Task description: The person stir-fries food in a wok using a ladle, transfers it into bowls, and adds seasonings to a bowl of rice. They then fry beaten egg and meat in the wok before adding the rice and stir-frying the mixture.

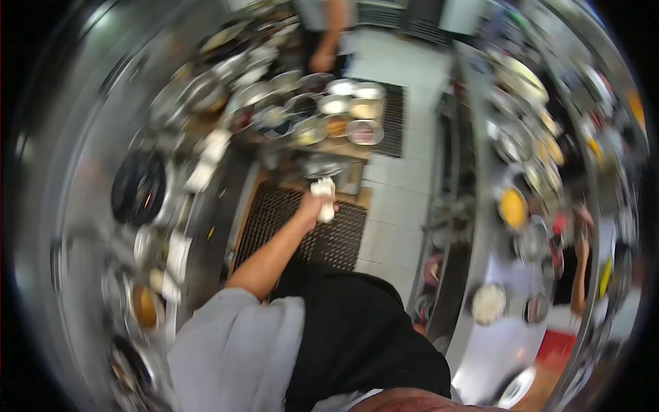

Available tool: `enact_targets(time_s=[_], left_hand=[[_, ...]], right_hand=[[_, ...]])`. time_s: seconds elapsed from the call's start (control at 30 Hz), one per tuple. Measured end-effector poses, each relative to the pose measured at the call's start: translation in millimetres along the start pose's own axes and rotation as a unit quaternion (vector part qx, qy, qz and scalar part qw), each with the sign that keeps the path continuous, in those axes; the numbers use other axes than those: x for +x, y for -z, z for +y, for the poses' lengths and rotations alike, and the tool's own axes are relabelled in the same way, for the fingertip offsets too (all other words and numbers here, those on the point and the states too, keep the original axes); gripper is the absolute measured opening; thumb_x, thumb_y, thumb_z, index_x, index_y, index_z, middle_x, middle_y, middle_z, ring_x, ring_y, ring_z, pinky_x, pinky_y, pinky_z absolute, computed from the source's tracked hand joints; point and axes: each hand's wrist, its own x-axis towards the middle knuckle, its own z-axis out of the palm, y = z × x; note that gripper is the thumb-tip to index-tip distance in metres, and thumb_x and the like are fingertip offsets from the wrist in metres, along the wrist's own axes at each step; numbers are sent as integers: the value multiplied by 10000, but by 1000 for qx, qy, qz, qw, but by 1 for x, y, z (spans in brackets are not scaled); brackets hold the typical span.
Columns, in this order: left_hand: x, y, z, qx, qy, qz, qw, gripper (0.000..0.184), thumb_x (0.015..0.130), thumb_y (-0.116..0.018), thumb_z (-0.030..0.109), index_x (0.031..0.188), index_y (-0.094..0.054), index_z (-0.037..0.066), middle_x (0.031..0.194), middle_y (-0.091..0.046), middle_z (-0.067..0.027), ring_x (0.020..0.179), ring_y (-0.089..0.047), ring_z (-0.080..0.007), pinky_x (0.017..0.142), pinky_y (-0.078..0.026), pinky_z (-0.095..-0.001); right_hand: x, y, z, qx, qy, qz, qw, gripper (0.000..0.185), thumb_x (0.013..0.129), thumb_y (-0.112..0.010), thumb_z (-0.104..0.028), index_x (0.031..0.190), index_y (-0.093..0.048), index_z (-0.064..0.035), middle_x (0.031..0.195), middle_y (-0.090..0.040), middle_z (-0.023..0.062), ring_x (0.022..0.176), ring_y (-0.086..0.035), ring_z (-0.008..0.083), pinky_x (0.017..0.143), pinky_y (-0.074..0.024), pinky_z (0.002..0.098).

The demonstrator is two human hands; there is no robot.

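Observation:
My left hand (317, 208) is wrapped around a white cloth (325, 191) at the near end of a metal wok (322, 165). The cloth covers the grip, and any handle under it is hidden. The wok is held out in front of me, just short of a group of metal bowls (336, 104). Motion blur hides what the wok contains. At the right edge of my black apron only a small patch of skin (420, 330) shows, possibly my right hand; its fingers are hidden.
Burners with a black wok (139, 187) line the left counter. A perforated dark mat (309, 230) lies below my arm. On the right, a steel counter (473, 343) carries several bowls. One person (326, 34) stands ahead; another person's arm (581, 261) reaches in at right.

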Motion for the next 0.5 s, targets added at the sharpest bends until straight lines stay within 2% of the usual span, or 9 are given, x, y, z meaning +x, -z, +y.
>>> enact_targets(time_s=[0.1,0.2,0.27,0.33,0.37,0.4,0.43,0.47,0.5], left_hand=[[-19,148,57,-118,-65,156,978,234,905,-695,152,1081,-654,4,827,-700,-124,634,-690,-240,496,-557,-375],[-50,311,88,-243,-126,295,916,357,990,-609,392,1111,-622,56,808,-674,-90,604,-654,-239,475,-518,-358],[-80,405,102,-354,-148,382,841,511,1004,-506,583,1119,-608,95,854,-668,-71,660,-645,-254,518,-515,-365],[-101,491,113,-401,-162,452,780,671,974,-396,738,1125,-607,119,907,-668,-66,732,-641,-272,573,-523,-386],[-109,531,114,-410,-161,479,760,744,951,-346,798,1129,-611,126,930,-668,-67,765,-641,-282,599,-528,-402],[-117,564,118,-422,-169,483,749,775,939,-321,820,1130,-615,129,925,-668,-74,756,-638,-284,600,-527,-402],[-123,596,123,-433,-178,486,738,807,926,-297,843,1130,-618,132,920,-668,-80,747,-635,-286,600,-525,-402],[-126,624,130,-455,-163,508,712,820,909,-300,861,1131,-627,143,921,-673,-72,762,-636,-294,604,-521,-401],[-129,649,134,-459,-163,511,708,820,909,-300,861,1131,-627,143,921,-673,-72,762,-636,-294,604,-521,-401]], right_hand=[[72,4,3,-180,82,-36,980,277,911,-645,-226,1048,-643,15,928,-714,223,732,-706,355,630,-556,436],[133,5,-50,-321,186,-54,927,252,889,-654,-204,1023,-652,10,917,-719,236,735,-705,376,642,-560,447],[157,-3,-125,-4,91,-152,984,278,938,-631,-255,998,-652,15,872,-720,200,694,-707,339,555,-547,428],[153,-24,-273,217,-147,-21,965,351,977,-621,-329,1024,-643,18,855,-718,150,627,-696,282,477,-527,387],[166,-34,-338,205,-144,-21,968,351,977,-621,-329,1024,-643,18,855,-718,150,627,-696,282,477,-527,387],[176,-43,-390,115,16,-56,992,363,980,-628,-342,1057,-638,12,856,-709,136,621,-689,245,461,-520,359],[188,-54,-450,22,175,-92,980,377,982,-635,-356,1090,-633,5,857,-701,121,615,-681,208,446,-513,331],[165,-68,-542,69,96,-72,990,308,991,-592,-322,1085,-662,-37,866,-727,127,656,-683,228,495,-511,384],[155,-84,-616,67,119,-94,986,309,964,-652,-314,1069,-660,-24,851,-719,83,638,-664,170,463,-490,315]])
